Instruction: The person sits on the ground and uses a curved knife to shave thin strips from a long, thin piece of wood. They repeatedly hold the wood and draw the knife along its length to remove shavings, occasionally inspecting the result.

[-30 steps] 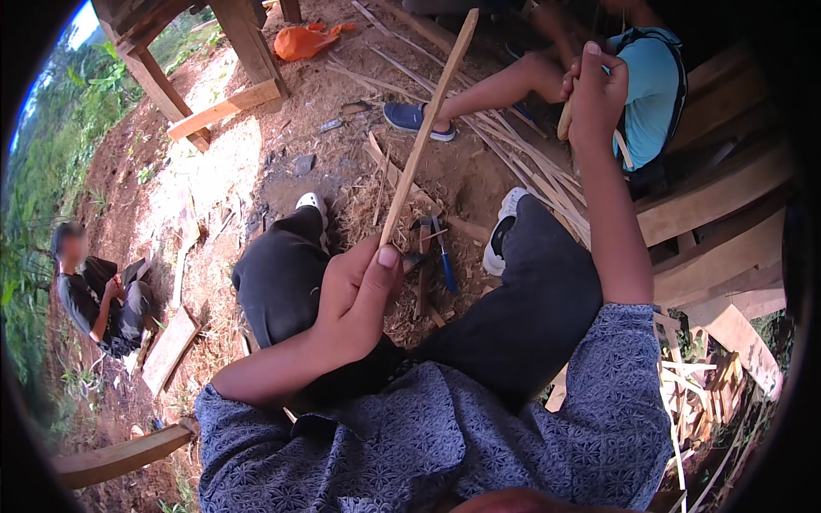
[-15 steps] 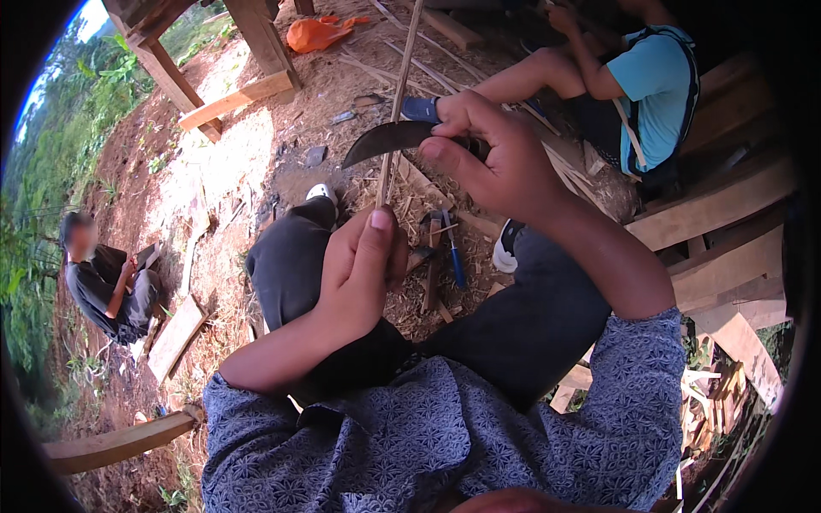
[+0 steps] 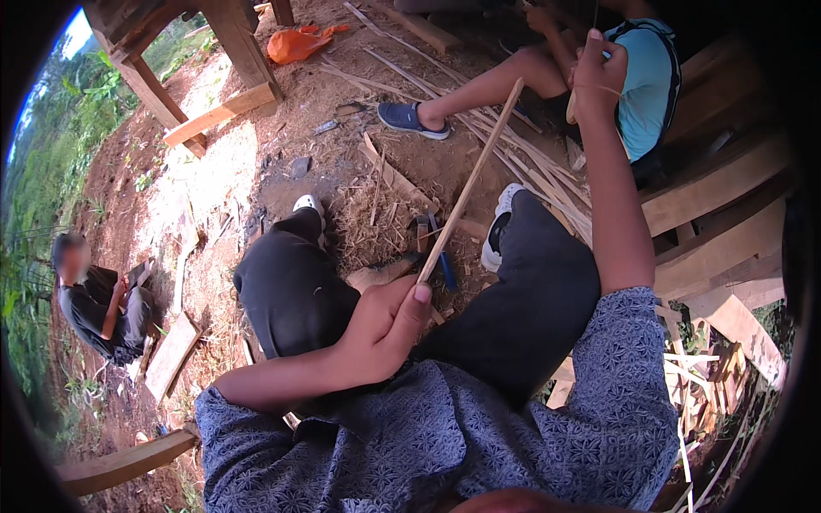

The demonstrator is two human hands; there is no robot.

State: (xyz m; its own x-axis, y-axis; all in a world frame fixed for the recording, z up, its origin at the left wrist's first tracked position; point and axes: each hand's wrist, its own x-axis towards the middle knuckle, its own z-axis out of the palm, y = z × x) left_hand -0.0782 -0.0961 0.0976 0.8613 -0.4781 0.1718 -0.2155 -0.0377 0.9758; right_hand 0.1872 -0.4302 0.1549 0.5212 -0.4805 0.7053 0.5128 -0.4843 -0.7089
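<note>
My left hand [image 3: 380,329] is closed around the lower end of a thin wooden strip [image 3: 475,175], which slants up and to the right above my knees. High at the right, my right hand [image 3: 597,81] grips a knife [image 3: 596,13]. Its dark blade points upward, seen nearly edge-on, and part of its handle shows below the fist. Blade and strip are well apart. Wood shavings [image 3: 368,209] cover the ground between my feet.
A person in a light-blue shirt [image 3: 643,73] sits close beyond my right hand. Another person [image 3: 107,295] sits far left. A blue-handled tool [image 3: 447,269] lies between my legs. Long wood strips [image 3: 534,167], an orange bag [image 3: 295,47] and planks [image 3: 718,192] lie around.
My right hand has lifted the knife off the strip, up and to the right. My left hand has lowered slightly rightward, and the strip now leans right.
</note>
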